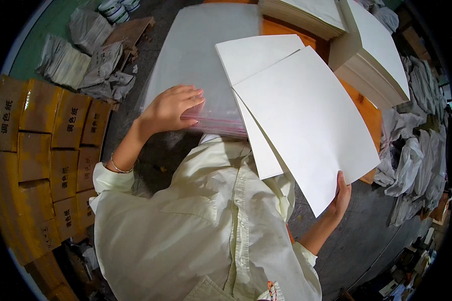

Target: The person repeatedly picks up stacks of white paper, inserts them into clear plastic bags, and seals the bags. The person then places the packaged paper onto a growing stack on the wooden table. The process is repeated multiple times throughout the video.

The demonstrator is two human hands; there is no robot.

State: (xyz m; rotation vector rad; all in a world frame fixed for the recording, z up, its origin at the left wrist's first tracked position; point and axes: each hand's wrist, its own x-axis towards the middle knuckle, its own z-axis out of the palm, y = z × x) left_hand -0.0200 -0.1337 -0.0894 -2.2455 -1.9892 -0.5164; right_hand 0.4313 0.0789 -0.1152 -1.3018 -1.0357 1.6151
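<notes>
My right hand (340,195) grips a large white sheet of paper (306,120) by its lower right corner, thumb on top and the other fingers hidden underneath. The sheet lies tilted across a second white paper stack (261,55), whose far and left edges show. My left hand (173,108) rests on a pile of clear plastic bags (206,55), near their pink-striped edge (221,125). Its fingers are stretched out and its thumb is apart from them; it lifts nothing that I can see.
Thick stacks of white paper (371,55) stand on the orange table (364,110) at the far right. Yellow-brown cartons (65,165) are piled at the left. Wrapped bundles (65,60) lie at the far left, and crumpled grey plastic (412,155) sits on the right.
</notes>
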